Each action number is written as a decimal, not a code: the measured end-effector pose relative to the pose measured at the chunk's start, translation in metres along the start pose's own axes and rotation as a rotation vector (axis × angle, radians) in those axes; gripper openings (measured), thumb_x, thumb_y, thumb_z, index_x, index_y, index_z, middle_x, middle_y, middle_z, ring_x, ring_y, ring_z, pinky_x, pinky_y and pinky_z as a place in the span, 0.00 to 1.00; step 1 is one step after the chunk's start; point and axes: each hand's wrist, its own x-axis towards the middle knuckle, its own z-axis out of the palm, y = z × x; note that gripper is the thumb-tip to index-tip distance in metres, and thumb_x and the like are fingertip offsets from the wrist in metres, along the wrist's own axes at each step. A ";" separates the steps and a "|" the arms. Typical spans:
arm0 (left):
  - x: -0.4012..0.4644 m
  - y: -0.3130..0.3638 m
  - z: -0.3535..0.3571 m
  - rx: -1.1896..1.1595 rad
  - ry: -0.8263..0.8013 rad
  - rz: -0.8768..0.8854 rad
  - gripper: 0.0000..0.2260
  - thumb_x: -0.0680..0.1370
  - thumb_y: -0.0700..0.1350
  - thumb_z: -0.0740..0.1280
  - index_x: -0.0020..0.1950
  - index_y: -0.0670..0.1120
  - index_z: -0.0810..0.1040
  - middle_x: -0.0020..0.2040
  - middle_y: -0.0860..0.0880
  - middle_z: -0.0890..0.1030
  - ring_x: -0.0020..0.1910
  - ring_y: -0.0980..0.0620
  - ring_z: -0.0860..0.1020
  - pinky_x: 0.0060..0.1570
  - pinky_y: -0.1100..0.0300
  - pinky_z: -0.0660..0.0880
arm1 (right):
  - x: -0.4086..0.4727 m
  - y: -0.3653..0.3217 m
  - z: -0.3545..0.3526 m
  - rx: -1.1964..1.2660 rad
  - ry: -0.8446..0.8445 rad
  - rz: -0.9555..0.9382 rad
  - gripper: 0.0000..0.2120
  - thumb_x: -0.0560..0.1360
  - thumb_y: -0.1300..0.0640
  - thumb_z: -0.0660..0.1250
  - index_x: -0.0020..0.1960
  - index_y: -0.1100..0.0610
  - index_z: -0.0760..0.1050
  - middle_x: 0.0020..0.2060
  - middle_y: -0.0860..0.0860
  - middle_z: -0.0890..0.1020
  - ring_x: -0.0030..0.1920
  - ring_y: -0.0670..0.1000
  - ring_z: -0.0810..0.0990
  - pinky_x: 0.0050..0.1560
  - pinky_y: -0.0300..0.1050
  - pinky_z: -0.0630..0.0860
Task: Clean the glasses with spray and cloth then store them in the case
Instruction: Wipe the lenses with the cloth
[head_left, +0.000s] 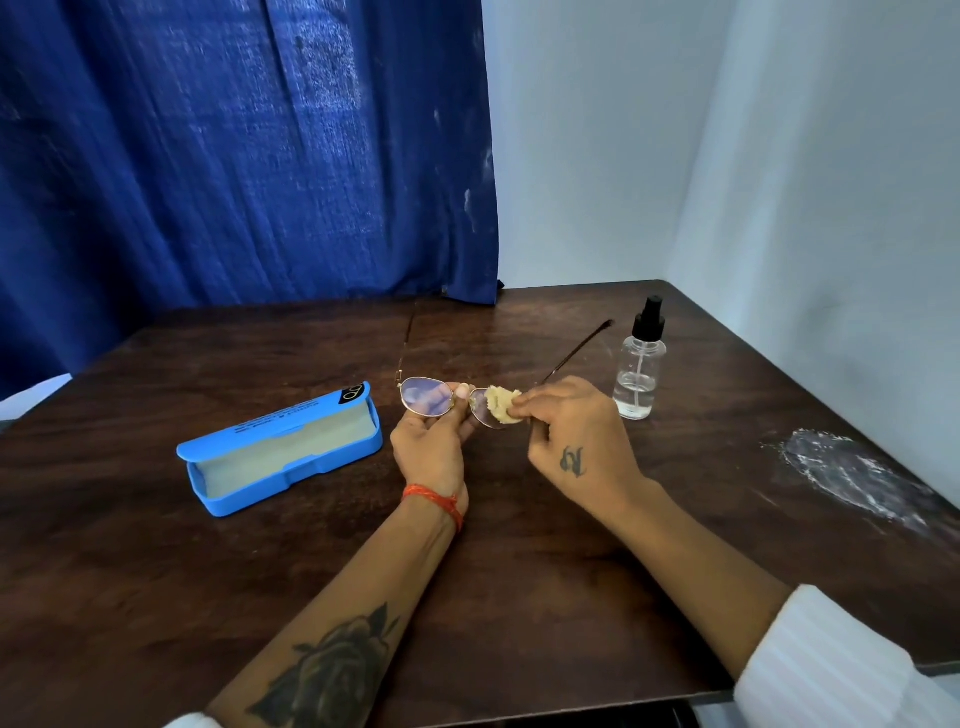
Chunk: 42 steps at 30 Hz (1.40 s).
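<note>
Thin gold-rimmed glasses (425, 402) are held above the dark wooden table (519, 597), temples unfolded and pointing away from me. My left hand (434, 447) grips them at the bridge, thumb between the lenses. My right hand (576, 441) pinches a small cream cloth (500, 405) against the right lens. A blue case (283, 452) lies open at the left, its pale lining showing and nothing inside. A clear spray bottle (640, 364) with a black pump stands upright just right of my right hand.
A white scuffed patch (852, 470) marks the table at the right. A blue curtain (234, 156) hangs behind the table, with white walls at the back right. The table's front edge runs close to my forearms.
</note>
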 end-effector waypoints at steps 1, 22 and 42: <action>0.000 0.000 0.000 -0.002 -0.002 -0.002 0.10 0.74 0.32 0.65 0.55 0.36 0.76 0.44 0.44 0.81 0.39 0.54 0.82 0.45 0.59 0.80 | 0.000 -0.001 0.001 -0.023 0.009 -0.008 0.15 0.58 0.73 0.69 0.41 0.61 0.83 0.38 0.54 0.85 0.37 0.55 0.81 0.39 0.43 0.80; -0.003 0.002 0.001 0.036 0.017 -0.005 0.07 0.74 0.33 0.66 0.51 0.39 0.78 0.46 0.42 0.81 0.45 0.50 0.81 0.47 0.60 0.80 | -0.002 -0.003 0.009 -0.055 -0.041 -0.027 0.15 0.59 0.73 0.69 0.44 0.61 0.83 0.42 0.56 0.85 0.40 0.57 0.81 0.42 0.44 0.80; -0.004 0.002 -0.001 0.109 0.047 0.008 0.11 0.73 0.34 0.67 0.55 0.38 0.77 0.52 0.39 0.81 0.50 0.47 0.81 0.54 0.52 0.78 | -0.001 -0.003 0.009 -0.057 -0.064 -0.024 0.16 0.55 0.71 0.66 0.40 0.62 0.83 0.37 0.55 0.85 0.35 0.56 0.80 0.36 0.43 0.80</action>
